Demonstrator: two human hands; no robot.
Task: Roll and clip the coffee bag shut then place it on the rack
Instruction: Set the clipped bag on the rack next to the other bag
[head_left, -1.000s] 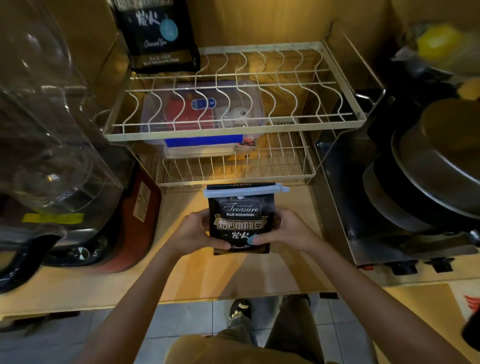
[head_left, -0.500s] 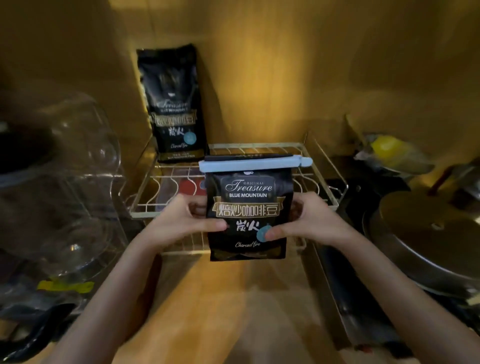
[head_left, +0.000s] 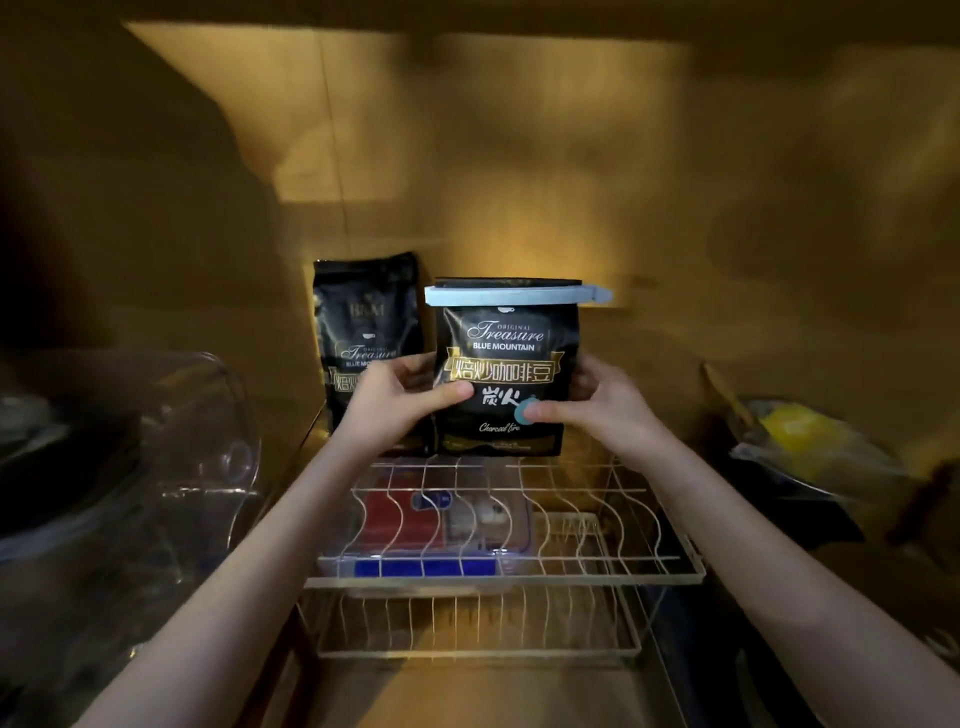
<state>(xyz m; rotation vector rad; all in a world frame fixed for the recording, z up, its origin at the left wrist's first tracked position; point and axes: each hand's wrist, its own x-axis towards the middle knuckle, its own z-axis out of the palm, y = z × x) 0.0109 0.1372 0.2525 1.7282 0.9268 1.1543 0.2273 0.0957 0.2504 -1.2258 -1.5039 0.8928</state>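
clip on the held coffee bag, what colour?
Light blue clip, across the rolled top of the black coffee bag. Head view, the only one, shows it.

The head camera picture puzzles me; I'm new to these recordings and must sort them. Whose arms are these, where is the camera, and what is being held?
There is no machine here. A person wears one wide-angle camera on the head, looking forward and down, so both bare arms reach in from the bottom of the picture.

The left hand and right hand grip the sides of a black coffee bag. Its top is closed under a long pale blue clip. The bag is upright at the back of the top shelf of a two-shelf wire rack; I cannot tell if its base already rests on the wires.

A second, taller coffee bag stands just to its left. A clear box sits under the top shelf. A glass bowl is at left, blurred kitchen items at right.
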